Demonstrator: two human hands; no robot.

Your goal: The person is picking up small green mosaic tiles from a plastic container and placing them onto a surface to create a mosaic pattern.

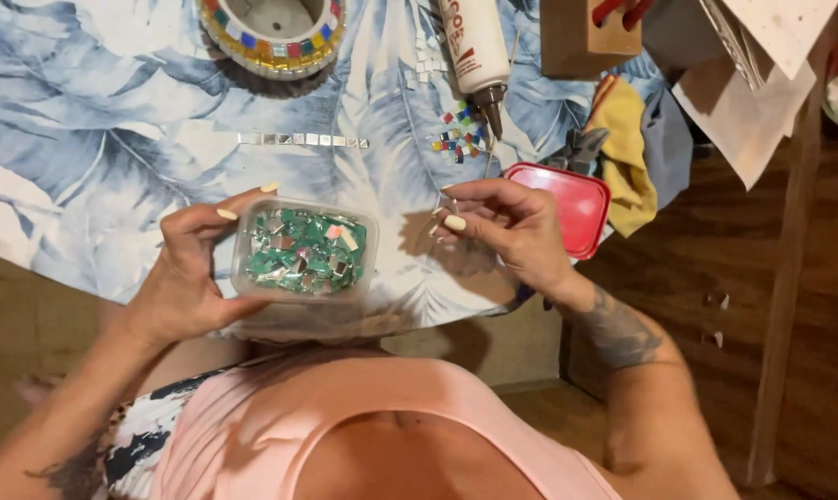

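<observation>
My left hand holds a small clear plastic tub filled with several green and mirrored mosaic tiles, near the table's front edge. My right hand hovers just right of the tub with fingertips pinched together; whether a tile sits between them I cannot tell. The tub's red lid lies on the table behind my right hand.
A white pot rimmed with coloured tiles stands at the back. A glue bottle lies pointing at a small heap of coloured tiles. A row of mirror tiles, pliers, a yellow cloth and a wooden block surround them.
</observation>
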